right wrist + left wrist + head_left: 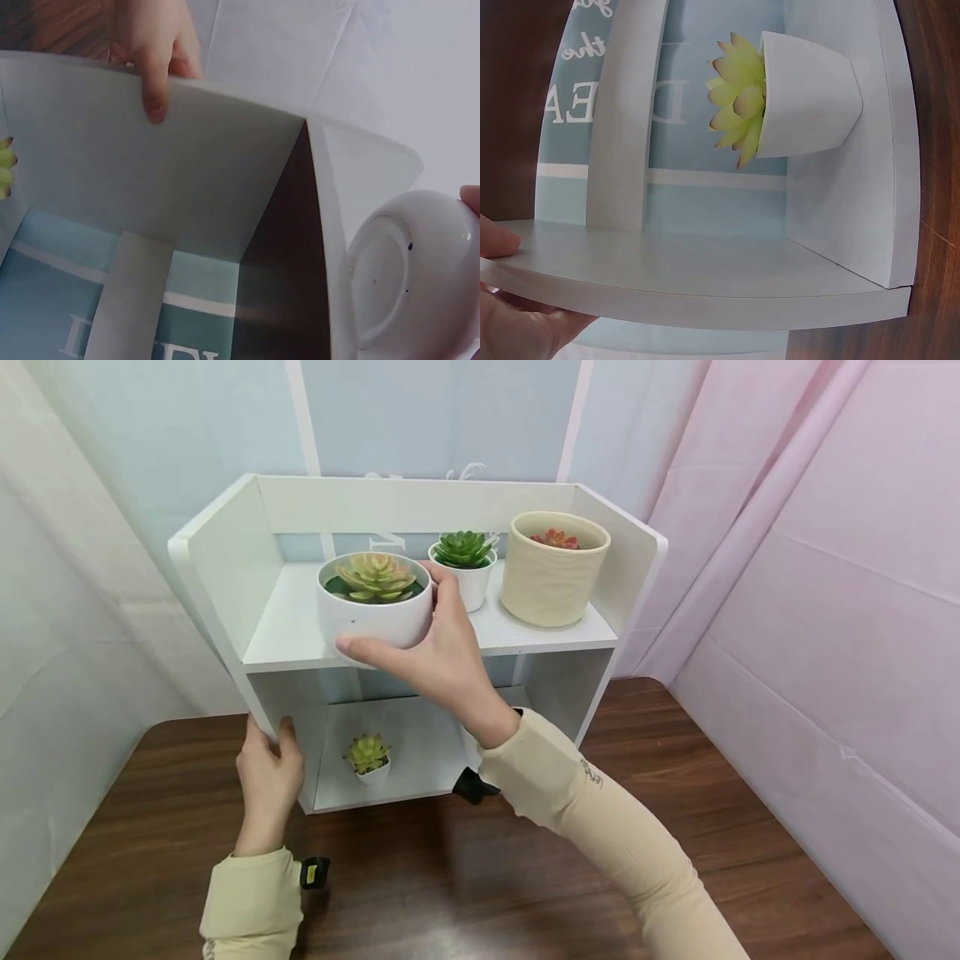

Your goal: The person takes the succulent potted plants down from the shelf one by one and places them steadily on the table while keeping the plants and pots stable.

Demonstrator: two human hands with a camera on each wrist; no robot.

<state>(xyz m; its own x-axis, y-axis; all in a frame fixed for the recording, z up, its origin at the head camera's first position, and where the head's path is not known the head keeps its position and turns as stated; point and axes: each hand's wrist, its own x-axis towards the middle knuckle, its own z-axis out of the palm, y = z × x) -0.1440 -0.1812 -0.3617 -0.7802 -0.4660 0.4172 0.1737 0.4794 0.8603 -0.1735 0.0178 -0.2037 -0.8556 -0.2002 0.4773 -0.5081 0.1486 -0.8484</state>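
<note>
My right hand (pixel 420 647) grips a round white pot with a yellow-green succulent (pixel 375 597) at the front edge of the top shelf of a white two-level shelf unit (pixel 225 568); the right wrist view shows the pot's underside (pixel 412 274). My left hand (pixel 268 777) holds the unit's left side panel near its bottom, thumb inside; its thumb (pixel 154 90) also shows in the right wrist view. A small white pot with a light green succulent (pixel 367 758) stands on the lower shelf, large in the left wrist view (pixel 795 97).
On the top shelf stand a small white pot with a dark green succulent (pixel 465 568) and a tall cream pot with a red succulent (pixel 553 568). The unit sits on a dark wooden table (pixel 450 877). Pale blue and pink sheets hang behind and to the right.
</note>
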